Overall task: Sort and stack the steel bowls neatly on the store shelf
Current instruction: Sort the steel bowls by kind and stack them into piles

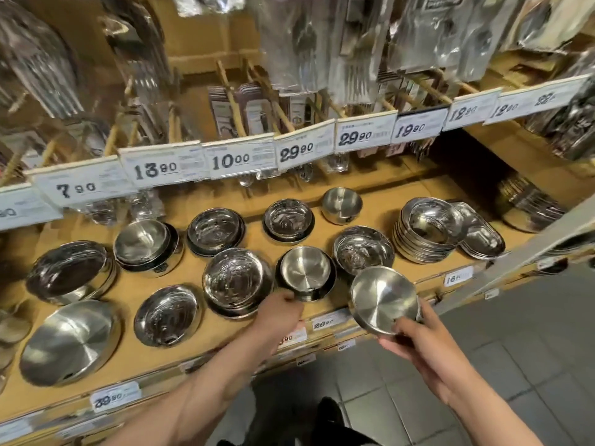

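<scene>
Right hand pinches the brushed round steel bowl by its rim, left hand grips the matching shelf bowl: centre, level, then nest it.

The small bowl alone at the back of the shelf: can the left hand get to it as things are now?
Probably yes. The left hand grips only the rim of a front bowl, and nothing stands over the small bowl at the back. It must let go first and pass over the bowls between.
</scene>
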Tool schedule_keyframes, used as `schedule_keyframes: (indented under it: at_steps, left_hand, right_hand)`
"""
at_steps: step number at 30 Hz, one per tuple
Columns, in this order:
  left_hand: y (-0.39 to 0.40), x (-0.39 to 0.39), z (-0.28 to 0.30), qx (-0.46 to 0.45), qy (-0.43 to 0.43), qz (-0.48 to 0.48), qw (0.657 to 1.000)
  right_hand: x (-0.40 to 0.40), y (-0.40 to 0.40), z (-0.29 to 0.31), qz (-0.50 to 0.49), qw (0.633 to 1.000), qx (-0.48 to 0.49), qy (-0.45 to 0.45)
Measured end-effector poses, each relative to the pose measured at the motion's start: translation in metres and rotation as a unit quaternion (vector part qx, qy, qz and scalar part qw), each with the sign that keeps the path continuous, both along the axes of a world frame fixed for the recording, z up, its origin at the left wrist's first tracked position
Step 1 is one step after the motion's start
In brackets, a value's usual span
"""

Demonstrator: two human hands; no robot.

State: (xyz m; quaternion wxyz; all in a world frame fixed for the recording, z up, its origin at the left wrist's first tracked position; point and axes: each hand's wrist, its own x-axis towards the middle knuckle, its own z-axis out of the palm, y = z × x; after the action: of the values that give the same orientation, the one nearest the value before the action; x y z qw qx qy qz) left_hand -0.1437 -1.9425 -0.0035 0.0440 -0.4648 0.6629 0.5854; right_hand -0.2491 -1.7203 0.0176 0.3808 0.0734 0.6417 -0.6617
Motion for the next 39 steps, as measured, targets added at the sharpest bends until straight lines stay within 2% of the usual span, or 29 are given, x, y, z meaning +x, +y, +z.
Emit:
schedule_keyframes:
  at_steps: [4, 8, 13, 16, 21, 28, 32, 35, 39]
  left_hand:
    - [0.001, -0.036, -0.018, -0.044, -0.056, 0.063, 0.995]
    - [0.002, -0.048, -0.034, 0.017, -0.088, 0.091, 0.992]
    - [-0.002, -0.063, -0.038, 0.022, -0.121, 0.148, 0.981]
    - [-0.001, -0.07, -0.038, 0.011, -0.126, 0.18, 0.975]
    - [0.001, -0.069, -0.037, 0.045, -0.123, 0.193, 0.973]
    - [0.002, -0.059, -0.034, 0.095, -0.057, 0.215, 0.97]
    - [0.0, -0.052, -0.026, 0.079, -0.052, 0.219, 0.971]
    - [-0.001, -0.044, -0.015, 0.047, -0.081, 0.211, 0.973]
    - [0.002, -0.033, 0.007, -0.055, -0.124, 0.153, 0.979]
  right_hand:
    - [-0.024, 0.024, -0.006, 0.02, 1.0, 0.019, -0.006]
    - [-0.044, 0.04, -0.012, 0.028, 0.999, 0.031, -0.015]
    - [-0.056, 0.046, -0.023, 0.035, 0.999, 0.024, -0.028]
    - [-0.059, 0.049, -0.026, 0.038, 0.999, 0.021, -0.03]
    - [-0.063, 0.05, -0.03, 0.042, 0.998, 0.018, -0.031]
    - [-0.068, 0.039, -0.032, 0.059, 0.998, 0.024, -0.021]
    - [-0.068, 0.029, -0.034, 0.08, 0.996, 0.028, -0.016]
    - [-0.065, 0.019, -0.036, 0.095, 0.995, 0.031, -0.014]
    - [-0.062, 0.007, -0.039, 0.118, 0.992, 0.042, -0.007]
